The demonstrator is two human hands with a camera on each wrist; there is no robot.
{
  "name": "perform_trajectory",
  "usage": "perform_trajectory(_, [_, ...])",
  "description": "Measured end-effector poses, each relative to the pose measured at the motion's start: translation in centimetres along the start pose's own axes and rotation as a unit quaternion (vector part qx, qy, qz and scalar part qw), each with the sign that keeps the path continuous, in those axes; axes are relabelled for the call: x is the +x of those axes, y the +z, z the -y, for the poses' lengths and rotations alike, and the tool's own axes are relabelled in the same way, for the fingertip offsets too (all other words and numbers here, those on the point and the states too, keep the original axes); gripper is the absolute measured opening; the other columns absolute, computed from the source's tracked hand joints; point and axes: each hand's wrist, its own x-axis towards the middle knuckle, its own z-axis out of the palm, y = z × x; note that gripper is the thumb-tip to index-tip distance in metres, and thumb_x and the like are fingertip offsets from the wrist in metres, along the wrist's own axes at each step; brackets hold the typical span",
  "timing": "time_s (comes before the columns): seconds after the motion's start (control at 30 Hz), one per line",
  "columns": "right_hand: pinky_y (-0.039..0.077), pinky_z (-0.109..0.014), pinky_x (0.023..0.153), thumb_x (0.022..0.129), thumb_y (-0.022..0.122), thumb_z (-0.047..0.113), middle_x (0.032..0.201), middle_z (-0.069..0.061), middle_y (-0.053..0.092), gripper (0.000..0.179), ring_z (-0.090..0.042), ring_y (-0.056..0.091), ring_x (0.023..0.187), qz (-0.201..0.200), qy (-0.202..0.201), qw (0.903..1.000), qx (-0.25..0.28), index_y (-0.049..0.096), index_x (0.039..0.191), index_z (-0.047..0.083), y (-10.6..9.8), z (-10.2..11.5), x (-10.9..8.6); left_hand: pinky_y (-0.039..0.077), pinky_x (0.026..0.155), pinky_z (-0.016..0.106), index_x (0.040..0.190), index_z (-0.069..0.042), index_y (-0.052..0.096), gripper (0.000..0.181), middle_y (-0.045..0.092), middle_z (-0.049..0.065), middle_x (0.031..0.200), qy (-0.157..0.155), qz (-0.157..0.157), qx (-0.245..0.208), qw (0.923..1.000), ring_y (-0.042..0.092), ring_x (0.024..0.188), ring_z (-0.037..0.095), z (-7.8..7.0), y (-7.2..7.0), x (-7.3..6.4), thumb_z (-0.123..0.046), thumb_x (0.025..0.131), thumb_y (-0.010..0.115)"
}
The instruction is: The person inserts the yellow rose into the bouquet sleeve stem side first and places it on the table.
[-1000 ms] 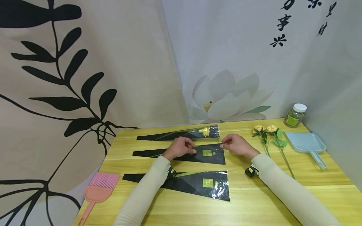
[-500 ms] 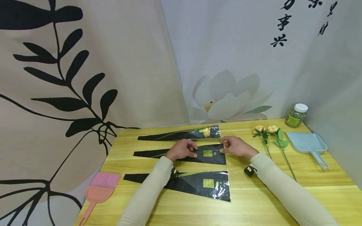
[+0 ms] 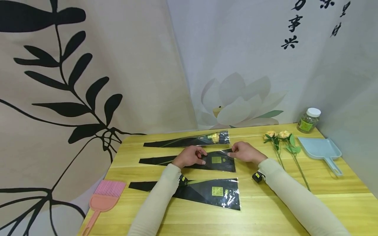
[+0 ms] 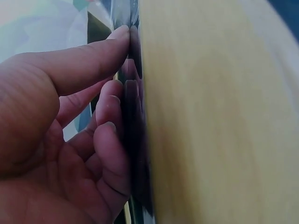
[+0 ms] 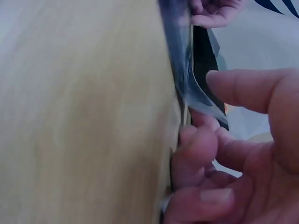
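Note:
A flat black flower sleeve (image 3: 220,165) with a clear film edge and a gold square label lies across the table's middle. My left hand (image 3: 190,156) rests on it left of the label, thumb and fingertips touching the film, as the left wrist view also shows. At the sleeve's wide right end is my right hand (image 3: 244,151), with its fingertips at the upper corner. In the right wrist view that film corner (image 5: 205,105) bends up from the table between thumb and curled fingers (image 5: 194,149). Behind it lies a sleeve (image 3: 189,141) with a yellow rose (image 3: 215,137) inside.
A third black sleeve (image 3: 203,193) lies nearer the front. Two yellow roses (image 3: 277,135) lie at right, beside a blue dustpan (image 3: 319,147) and a white-lidded jar (image 3: 308,122). A pink brush (image 3: 103,200) lies at the left edge. Printed cloth (image 3: 147,65) hangs behind.
My right hand has shifted slightly left at the sleeve's corner, which now bends inward. My left hand has moved slightly right, its thumb and index finger spreading apart.

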Motion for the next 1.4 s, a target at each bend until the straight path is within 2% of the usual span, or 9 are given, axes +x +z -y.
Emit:
perform_trajectory(0.1, [0.038,-0.03,0.057,0.104,0.068,0.034,0.062,0.004,0.042,0.039,-0.014,0.042,0.053,0.018,0.008,0.9989,0.043,0.05,0.077,0.013,0.1,0.2,-0.1,0.051,0.081,0.034,0.116,-0.021,0.078,0.03,0.064,0.0,0.093,-0.003,0.001,0.007,1.0,0.056,0.083,0.018,-0.2,0.1,-0.2,-0.018,0.088,0.089])
perform_trajectory(0.27, [0.04,-0.027,0.053,0.105,0.068,0.031,0.063,-0.002,0.056,0.034,-0.018,0.06,0.053,0.045,0.023,0.9921,0.115,0.051,0.084,0.01,0.2,0.3,-0.6,0.05,0.08,0.034,0.117,-0.02,0.078,0.031,0.065,0.001,0.094,-0.003,0.003,0.009,1.0,0.056,0.083,0.018,-0.6,0.1,-0.5,-0.019,0.089,0.088])
perform_trajectory(0.47, [0.036,-0.024,0.047,0.105,0.067,0.024,0.06,-0.001,0.054,0.029,-0.014,0.051,0.048,0.068,0.027,0.9875,0.14,0.053,0.085,0.008,0.4,-0.1,-1.4,0.053,0.081,0.034,0.114,-0.021,0.078,0.028,0.067,0.0,0.095,-0.006,0.002,0.006,1.0,0.059,0.085,0.016,-0.6,0.2,-0.5,-0.019,0.088,0.089])
perform_trajectory(0.7, [0.033,-0.02,0.042,0.104,0.066,0.02,0.079,-0.007,0.07,0.021,-0.013,0.055,0.052,0.051,0.027,0.9831,0.174,0.068,0.096,0.001,0.2,-1.0,-2.2,0.054,0.081,0.034,0.116,-0.019,0.078,0.029,0.068,0.0,0.096,0.002,0.007,0.013,0.9999,0.06,0.085,0.016,-0.5,0.1,-0.5,-0.019,0.088,0.089])
perform_trajectory(0.83, [0.035,-0.021,0.043,0.104,0.065,0.019,0.085,-0.008,0.072,0.021,-0.012,0.057,0.055,0.042,0.025,0.9815,0.185,0.072,0.104,0.0,0.0,-1.1,-2.5,0.054,0.08,0.033,0.116,-0.018,0.078,0.03,0.067,-0.001,0.095,0.004,0.009,0.019,0.9998,0.06,0.084,0.015,-0.6,0.0,-0.4,-0.02,0.088,0.089])
perform_trajectory(1.07, [0.04,-0.021,0.045,0.106,0.063,0.016,0.091,-0.01,0.072,0.022,-0.014,0.059,0.062,0.028,0.027,0.976,0.214,0.072,0.112,-0.003,-0.2,-1.1,-2.9,0.053,0.076,0.033,0.114,-0.019,0.078,0.028,0.068,0.0,0.093,0.009,0.009,0.023,0.9997,0.06,0.081,0.016,-0.7,-0.1,-0.3,-0.02,0.088,0.089])
perform_trajectory(1.4, [0.037,-0.021,0.043,0.106,0.059,0.014,0.09,-0.008,0.071,0.024,-0.012,0.057,0.059,0.03,0.031,0.9738,0.223,0.07,0.117,-0.005,0.2,-0.8,-2.9,0.053,0.074,0.032,0.114,-0.017,0.078,0.028,0.068,-0.001,0.092,0.008,0.01,0.041,0.9991,0.06,0.08,0.015,-1.0,-0.1,-0.5,-0.018,0.088,0.089])
